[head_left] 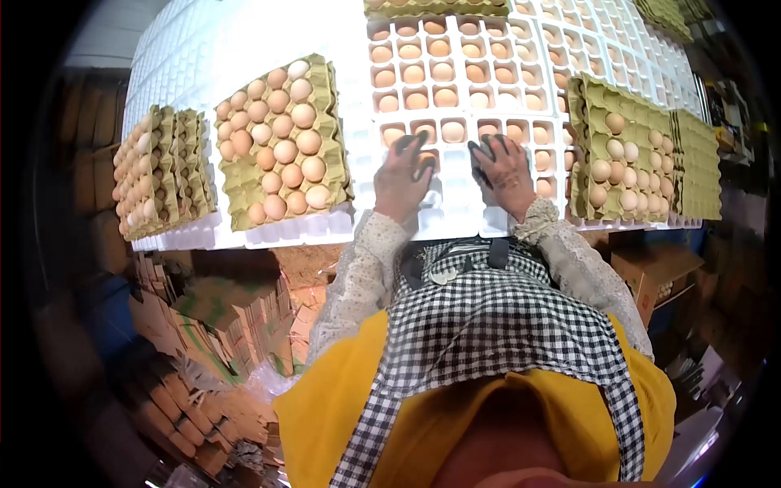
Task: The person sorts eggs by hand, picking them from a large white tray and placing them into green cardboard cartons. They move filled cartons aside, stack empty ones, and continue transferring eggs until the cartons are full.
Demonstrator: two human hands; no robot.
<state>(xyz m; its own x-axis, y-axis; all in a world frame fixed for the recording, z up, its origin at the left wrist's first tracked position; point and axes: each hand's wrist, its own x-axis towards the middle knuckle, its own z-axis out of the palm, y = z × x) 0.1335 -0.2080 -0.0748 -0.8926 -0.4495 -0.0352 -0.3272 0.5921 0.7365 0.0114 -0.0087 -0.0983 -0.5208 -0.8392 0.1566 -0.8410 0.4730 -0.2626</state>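
My left hand, its fingertips dark, curls around an egg low in one cell of a white plastic egg tray. To its right, my right hand reaches over the same tray area, fingers spread and bent down just below a row of eggs. I see nothing held in it, though the cells under its palm are hidden. Just beyond my hands, an egg rests in the front row. Farther back, more white cells hold brown eggs.
On the left, a green pulp tray of eggs stands near other tilted trays. At right are another partly filled pulp tray and a bare one. Flattened cardboard and a cardboard box lie below the table edge.
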